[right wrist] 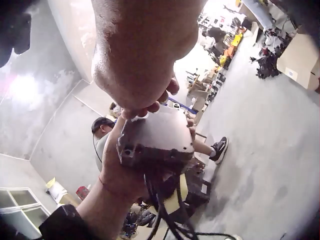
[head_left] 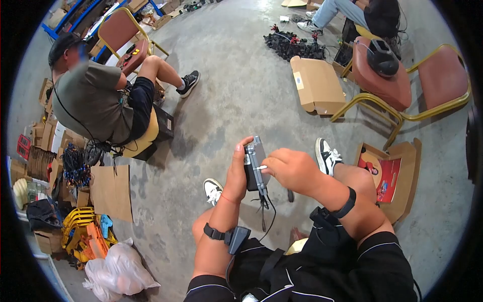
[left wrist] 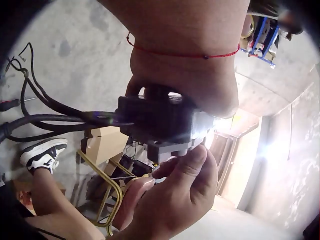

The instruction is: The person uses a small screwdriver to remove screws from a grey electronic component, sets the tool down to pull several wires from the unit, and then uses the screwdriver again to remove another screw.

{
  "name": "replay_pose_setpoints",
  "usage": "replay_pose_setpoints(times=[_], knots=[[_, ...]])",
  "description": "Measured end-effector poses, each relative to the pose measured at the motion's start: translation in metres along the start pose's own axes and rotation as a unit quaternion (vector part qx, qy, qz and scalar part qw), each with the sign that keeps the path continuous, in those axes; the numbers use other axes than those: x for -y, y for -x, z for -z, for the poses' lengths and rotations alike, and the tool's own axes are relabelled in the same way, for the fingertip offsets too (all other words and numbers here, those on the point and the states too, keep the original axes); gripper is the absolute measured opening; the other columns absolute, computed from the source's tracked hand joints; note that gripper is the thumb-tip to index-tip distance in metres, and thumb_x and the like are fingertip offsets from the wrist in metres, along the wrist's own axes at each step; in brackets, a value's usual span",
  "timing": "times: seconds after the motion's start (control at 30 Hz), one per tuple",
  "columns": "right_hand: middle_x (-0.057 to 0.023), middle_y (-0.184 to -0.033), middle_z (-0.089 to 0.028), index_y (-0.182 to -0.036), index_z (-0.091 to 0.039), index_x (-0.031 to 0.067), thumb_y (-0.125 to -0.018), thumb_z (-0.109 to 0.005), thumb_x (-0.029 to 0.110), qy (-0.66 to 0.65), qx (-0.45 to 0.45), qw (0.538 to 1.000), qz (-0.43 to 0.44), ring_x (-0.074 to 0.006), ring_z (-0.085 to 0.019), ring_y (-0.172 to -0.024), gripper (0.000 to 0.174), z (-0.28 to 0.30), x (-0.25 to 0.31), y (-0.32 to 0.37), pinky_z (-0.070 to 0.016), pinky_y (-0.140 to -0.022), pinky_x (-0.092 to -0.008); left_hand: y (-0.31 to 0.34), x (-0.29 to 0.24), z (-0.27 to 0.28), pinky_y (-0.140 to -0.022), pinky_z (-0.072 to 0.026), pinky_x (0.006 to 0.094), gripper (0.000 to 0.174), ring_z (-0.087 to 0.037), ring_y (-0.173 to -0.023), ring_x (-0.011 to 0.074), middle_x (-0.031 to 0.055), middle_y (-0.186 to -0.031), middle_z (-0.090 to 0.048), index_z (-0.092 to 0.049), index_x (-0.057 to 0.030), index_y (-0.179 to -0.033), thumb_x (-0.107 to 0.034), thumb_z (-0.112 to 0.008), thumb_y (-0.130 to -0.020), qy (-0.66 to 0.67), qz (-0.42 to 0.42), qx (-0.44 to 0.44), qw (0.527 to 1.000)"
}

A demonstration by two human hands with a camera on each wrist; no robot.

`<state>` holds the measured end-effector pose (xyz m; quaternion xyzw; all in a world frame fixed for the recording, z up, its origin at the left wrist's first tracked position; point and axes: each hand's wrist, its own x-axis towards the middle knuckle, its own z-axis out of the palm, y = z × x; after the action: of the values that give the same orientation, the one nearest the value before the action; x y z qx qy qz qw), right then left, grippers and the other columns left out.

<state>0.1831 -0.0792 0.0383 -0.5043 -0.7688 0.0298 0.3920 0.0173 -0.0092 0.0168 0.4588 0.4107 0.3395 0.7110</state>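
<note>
Wrist camera (head_left: 236,237): strapped to the left forearm above the black shorts (head_left: 327,267), lens turned up toward the hand's work.
Left hand (head_left: 236,173): wrapped around the black module (head_left: 254,166), thumb along one side and fingers behind. It holds the module upright over the knees, and this probably keeps the narrow grey edge facing the other hand.
Black module: in the air between the two hands, touching both and resting on nothing.
Cables (head_left: 264,206): a dark bundle hanging from the module's lower end, slack and clear of the fingers (the left wrist view shows them trailing off sideways).
Right hand (head_left: 289,171): fingertips pinched on a small white piece (head_left: 261,167) set against the module's edge. What the piece is cannot be told.
Concrete floor (head_left: 241,75): holds a cardboard box (head_left: 317,83) beside a red-cushioned chair (head_left: 402,85).
Seated person (head_left: 95,100): well apart to the left, with their back turned.
</note>
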Motion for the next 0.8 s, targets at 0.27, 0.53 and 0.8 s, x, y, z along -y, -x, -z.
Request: replay_pose_setpoints(times=[0.27, 0.53, 0.8], knots=[[-0.0054, -0.071, -0.052, -0.085, -0.06, 0.008, -0.083, -0.07, 0.02, 0.044, 0.085, 0.993, 0.07, -0.0235, -0.06, -0.064, 0.016, 0.004, 0.005, 0.001, -0.0482, -0.054, -0.0354, 0.003, -0.002, 0.009, -0.086, -0.052, 0.0289, 0.06, -0.062, -0.095, 0.0139, 0.0052, -0.109, -0.063, -0.054, -0.0101, -0.135, -0.056, -0.035, -0.101, -0.053, 0.026, 0.08, 0.995], [-0.0107, -0.07, -0.057, -0.078, -0.052, 0.0064, -0.091, -0.061, 0.019, -0.055, 0.088, 0.995, -0.009, -0.0317, -0.062, -0.065, 0.02, -0.003, 0.016, 0.007, -0.0484, -0.055, -0.0422, 0.007, 0.003, 0.012, -0.091, -0.0499, 0.0307, 0.06, -0.061, -0.102, 0.0164, 0.0079, -0.117, -0.062, -0.054, -0.0103, -0.136, -0.055, -0.034, -0.101, -0.046, 0.009, 0.108, 0.993], [-0.0163, -0.071, -0.058, -0.085, -0.055, 0.0042, -0.097, -0.056, 0.021, -0.185, 0.08, 0.972, -0.12, -0.0385, -0.061, -0.069, 0.021, -0.013, 0.016, 0.011, -0.0477, -0.061, -0.0475, 0.006, 0.007, 0.012, -0.097, -0.041, 0.0286, 0.056, -0.051, -0.105, 0.0145, 0.0053, -0.119, -0.054, -0.046, -0.0083, -0.139, -0.05, -0.031, -0.105, -0.045, -0.018, 0.084, 0.995]])
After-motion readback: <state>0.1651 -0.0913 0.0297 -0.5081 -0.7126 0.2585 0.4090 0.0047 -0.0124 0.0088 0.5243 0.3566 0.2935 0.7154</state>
